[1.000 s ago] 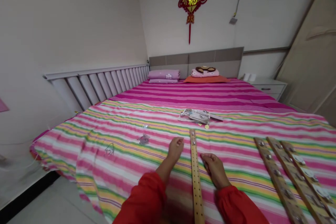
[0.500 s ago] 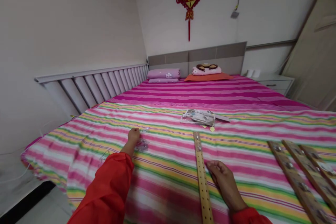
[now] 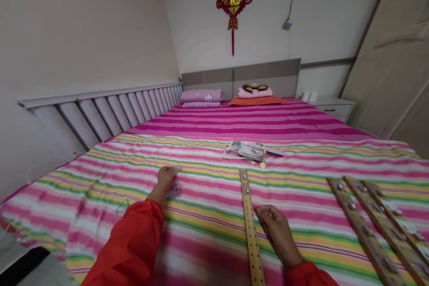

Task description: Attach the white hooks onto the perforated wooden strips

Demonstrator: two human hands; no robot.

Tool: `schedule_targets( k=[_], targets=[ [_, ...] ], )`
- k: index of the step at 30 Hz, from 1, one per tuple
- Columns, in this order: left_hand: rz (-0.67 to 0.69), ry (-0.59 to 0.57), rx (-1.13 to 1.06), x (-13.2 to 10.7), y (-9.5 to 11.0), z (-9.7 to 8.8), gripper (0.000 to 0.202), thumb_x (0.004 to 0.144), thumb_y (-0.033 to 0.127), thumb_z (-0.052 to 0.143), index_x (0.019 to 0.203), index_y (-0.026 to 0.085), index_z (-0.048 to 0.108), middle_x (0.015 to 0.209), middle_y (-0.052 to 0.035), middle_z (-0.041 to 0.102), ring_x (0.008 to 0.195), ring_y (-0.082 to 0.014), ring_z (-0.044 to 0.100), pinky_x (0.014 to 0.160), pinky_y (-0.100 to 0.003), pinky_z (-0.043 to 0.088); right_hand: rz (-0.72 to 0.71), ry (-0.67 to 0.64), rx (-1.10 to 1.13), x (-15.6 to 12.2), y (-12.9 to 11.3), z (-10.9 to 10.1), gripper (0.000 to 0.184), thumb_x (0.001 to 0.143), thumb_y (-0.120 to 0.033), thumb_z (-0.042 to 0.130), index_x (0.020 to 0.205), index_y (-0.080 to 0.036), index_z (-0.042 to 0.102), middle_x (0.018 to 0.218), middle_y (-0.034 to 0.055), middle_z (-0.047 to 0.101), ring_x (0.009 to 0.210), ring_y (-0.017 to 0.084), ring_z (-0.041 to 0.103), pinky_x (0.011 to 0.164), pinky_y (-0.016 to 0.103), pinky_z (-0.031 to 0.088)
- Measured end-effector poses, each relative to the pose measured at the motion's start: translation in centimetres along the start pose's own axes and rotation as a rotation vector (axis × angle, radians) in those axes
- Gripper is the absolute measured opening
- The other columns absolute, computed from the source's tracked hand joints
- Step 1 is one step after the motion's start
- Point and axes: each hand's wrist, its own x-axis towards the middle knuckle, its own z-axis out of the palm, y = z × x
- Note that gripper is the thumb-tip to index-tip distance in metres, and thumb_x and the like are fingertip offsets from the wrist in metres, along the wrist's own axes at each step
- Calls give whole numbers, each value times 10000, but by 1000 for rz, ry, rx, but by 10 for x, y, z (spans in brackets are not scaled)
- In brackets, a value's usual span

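Note:
My left hand (image 3: pixel 165 175) is closed at the far left of the striped cloth, fingertips pinched on a small clear plastic packet (image 3: pixel 178 168). Just below it lies another clear packet (image 3: pixel 174 190) with small contents too blurred to name. A narrow wooden strip (image 3: pixel 250 228) with rows of holes runs away from me, and two small metal pieces (image 3: pixel 247 190) sit near its far end. Right beside this strip is my right hand (image 3: pixel 276 231), its thumb and forefinger pressed together and the other fingers curled. Whatever may be between those fingertips is too small to make out.
Several wooden strips with metal pieces (image 3: pixel 363 228) lie at the right. Beyond the holed strip is a pile of clear plastic packaging (image 3: pixel 248 151), with a yellow scrap (image 3: pixel 262 165) beside it. Thin thread-like loops (image 3: pixel 121 208) lie near my left sleeve. A railing (image 3: pixel 100 116) borders the bed.
The whole view has shifted, so the bed and the strips appear further left. Both hands stay nearly where they were on the cloth, the left pinching and the right beside the holed strip.

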Motion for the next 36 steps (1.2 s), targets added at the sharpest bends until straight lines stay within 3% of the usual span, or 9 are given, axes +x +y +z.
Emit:
schedule_targets(
  k=[3, 6, 9, 12, 17, 20, 23, 30, 36],
  targets=[
    [114, 36, -54, -21, 17, -15, 141, 757, 234, 573, 722, 143, 674, 707, -40, 669, 709, -195, 637, 640, -292, 487, 12, -9, 7, -1, -2, 1, 370, 491, -451, 814, 600, -167, 604, 403, -94, 398, 371, 43, 239, 382, 207, 119],
    [349, 69, -89, -59, 37, -31, 149, 752, 261, 596, 834, 198, 704, 880, -38, 664, 876, -188, 607, 773, -300, 477, 12, -17, 12, -2, -3, 1, 375, 507, -464, 802, 599, -171, 587, 391, -100, 384, 357, 40, 242, 372, 201, 112],
    [823, 157, -47, -111, 50, -46, 187, 820, 231, 560, 943, 235, 701, 895, -50, 634, 868, -180, 570, 783, -322, 455, 6, -16, 29, -4, -5, 0, 385, 507, -472, 795, 600, -172, 572, 386, -95, 405, 346, 39, 268, 363, 192, 127],
    [1127, 180, -17, -162, 61, -59, 266, 812, 140, 583, 1031, 263, 671, 909, -48, 634, 826, -160, 561, 746, -302, 448, -7, -45, 31, -5, -10, 1, 368, 533, -468, 774, 588, -179, 553, 358, -103, 388, 322, 36, 256, 349, 191, 125],
    [1357, 133, -88, -215, 81, -78, 359, 792, 55, 586, 1069, 277, 642, 871, -32, 645, 796, -137, 575, 692, -258, 441, -17, -50, 18, -11, -24, 1, 350, 542, -454, 761, 571, -178, 547, 383, -90, 432, 304, 30, 250, 335, 194, 134],
    [1286, 73, -152, -231, 95, -88, 307, 800, 90, 593, 1034, 280, 654, 886, -35, 650, 812, -143, 579, 705, -270, 446, -40, -33, 17, -27, -37, 4, 327, 558, -448, 755, 616, -177, 582, 449, -76, 485, 318, 32, 268, 336, 196, 157],
    [1076, -146, -253, -238, 105, -92, 197, 816, 160, 590, 946, 273, 685, 889, -40, 657, 857, -167, 586, 746, -298, 458, -92, -54, -3, -56, -53, 11, 308, 580, -444, 757, 663, -174, 634, 482, -69, 493, 360, 46, 320, 362, 200, 221],
    [257, -746, -608, -242, 115, -89, 186, 721, 377, 673, 758, 198, 708, 776, -52, 693, 753, -188, 620, 692, -276, 473, -145, -177, -44, -117, -80, 17, 314, 648, -484, 731, 701, -180, 670, 532, -46, 533, 399, 60, 358, 402, 215, 268],
    [7, -977, -674, -250, 128, -97, 212, 619, 331, 761, 722, 153, 712, 685, -32, 678, 645, -132, 588, 642, -235, 449, -124, -241, -31, -132, -89, 14, 339, 648, -496, 733, 732, -171, 688, 586, -23, 580, 397, 62, 374, 401, 225, 264]
  ],
)
